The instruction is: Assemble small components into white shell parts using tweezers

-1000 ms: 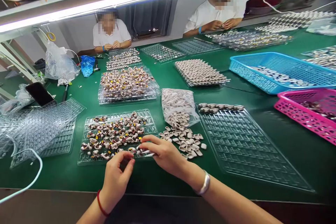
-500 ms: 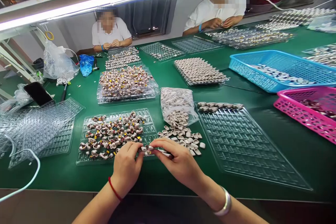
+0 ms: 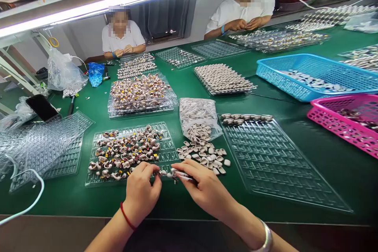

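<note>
My left hand (image 3: 143, 189) is closed, thumb and fingers pinching a small beige-and-dark earbud part (image 3: 162, 173). My right hand (image 3: 203, 185) meets it from the other side, its fingers closed round a slender white-and-dark tool (image 3: 185, 175) that looks like tweezers. The tool's tip is at the part; the exact contact is too small to make out. Just behind my hands, a clear tray (image 3: 169, 145) carries rows of similar curved beige parts with dark and yellow bits. Loose beige shells (image 3: 211, 157) spill from a plastic bag (image 3: 197, 112) beyond my right hand.
Right of the shells lies a clear slotted tray (image 3: 274, 161) with beige pieces along its far edge. Blue basket (image 3: 295, 86) and pink basket (image 3: 330, 126) stand at the right. Filled trays (image 3: 141, 94) sit farther back. Two people work across the table. A white cable (image 3: 38, 193) curves at left.
My right hand has shifted slightly right and turned, so more of the slender tool shows. The fingertips are farther apart across the earbud part. My left hand stays nearly in place.
</note>
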{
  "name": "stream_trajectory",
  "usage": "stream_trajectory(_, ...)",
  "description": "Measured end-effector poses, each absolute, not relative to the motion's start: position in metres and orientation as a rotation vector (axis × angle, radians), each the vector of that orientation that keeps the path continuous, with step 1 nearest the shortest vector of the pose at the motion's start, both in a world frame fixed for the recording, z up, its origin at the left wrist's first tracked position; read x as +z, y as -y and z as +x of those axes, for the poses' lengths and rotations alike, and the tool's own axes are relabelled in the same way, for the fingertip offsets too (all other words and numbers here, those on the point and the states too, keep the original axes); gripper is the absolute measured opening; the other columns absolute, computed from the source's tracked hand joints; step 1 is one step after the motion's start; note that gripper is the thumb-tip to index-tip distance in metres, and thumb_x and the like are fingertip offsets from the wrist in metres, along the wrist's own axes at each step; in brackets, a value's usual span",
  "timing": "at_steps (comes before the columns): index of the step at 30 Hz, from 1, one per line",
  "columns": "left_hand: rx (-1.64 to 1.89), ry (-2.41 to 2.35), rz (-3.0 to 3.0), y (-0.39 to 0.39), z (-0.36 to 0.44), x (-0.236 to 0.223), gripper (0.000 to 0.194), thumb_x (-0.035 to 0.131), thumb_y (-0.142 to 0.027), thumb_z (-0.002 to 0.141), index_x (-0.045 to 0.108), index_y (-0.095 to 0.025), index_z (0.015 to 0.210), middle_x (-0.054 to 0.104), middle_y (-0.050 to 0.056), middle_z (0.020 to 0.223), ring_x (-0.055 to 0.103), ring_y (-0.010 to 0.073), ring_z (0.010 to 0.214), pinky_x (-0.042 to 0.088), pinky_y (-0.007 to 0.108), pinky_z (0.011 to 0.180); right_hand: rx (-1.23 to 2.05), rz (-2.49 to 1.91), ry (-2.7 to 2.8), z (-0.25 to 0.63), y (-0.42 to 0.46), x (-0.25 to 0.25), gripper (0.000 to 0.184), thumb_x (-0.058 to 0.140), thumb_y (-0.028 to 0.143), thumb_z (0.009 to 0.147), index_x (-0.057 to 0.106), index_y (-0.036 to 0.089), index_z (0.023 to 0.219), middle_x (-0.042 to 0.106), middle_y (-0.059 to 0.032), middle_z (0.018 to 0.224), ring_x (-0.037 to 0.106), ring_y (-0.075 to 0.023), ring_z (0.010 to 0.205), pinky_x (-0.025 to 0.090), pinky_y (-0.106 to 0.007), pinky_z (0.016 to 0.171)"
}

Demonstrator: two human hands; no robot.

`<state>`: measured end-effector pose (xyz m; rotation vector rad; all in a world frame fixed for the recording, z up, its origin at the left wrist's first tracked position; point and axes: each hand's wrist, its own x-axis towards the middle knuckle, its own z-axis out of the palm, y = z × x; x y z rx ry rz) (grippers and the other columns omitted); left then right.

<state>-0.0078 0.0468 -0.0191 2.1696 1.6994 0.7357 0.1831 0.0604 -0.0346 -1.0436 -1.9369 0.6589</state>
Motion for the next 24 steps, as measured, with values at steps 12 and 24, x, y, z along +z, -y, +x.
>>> stream_trajectory(12, 0.880, -1.652, 2.087, -0.041, -0.011, -0.018, 0.031, 0.066, -0.017, 0.079, 0.066, -0.023, 0.109, 0.065, 0.006, 0.102, 0.063, 0.0160, 0.068, 0.055, 0.028, 0.063, 0.810, -1.044, 1.844, 0.184, -0.054, -0.023, 0.017, 0.051, 0.017, 0.092, 0.064, 0.021, 0.102, 0.068, -0.0058, 0.088, 0.066, -0.0185, 0.076, 0.055, -0.027, 0.066)
stream_trajectory(24, 1.145, -1.347, 1.838, -0.021, -0.005, -0.011, 0.010, 0.072, -0.028, 0.080, 0.075, -0.022, 0.087, 0.066, 0.005, 0.079, 0.060, 0.0159, 0.065, 0.051, 0.026, 0.060, 0.966, -0.952, 1.747, 0.184, -0.037, -0.011, 0.024, 0.051, 0.018, 0.092, 0.067, 0.026, 0.108, 0.069, -0.0045, 0.088, 0.067, -0.0176, 0.076, 0.057, -0.024, 0.064)
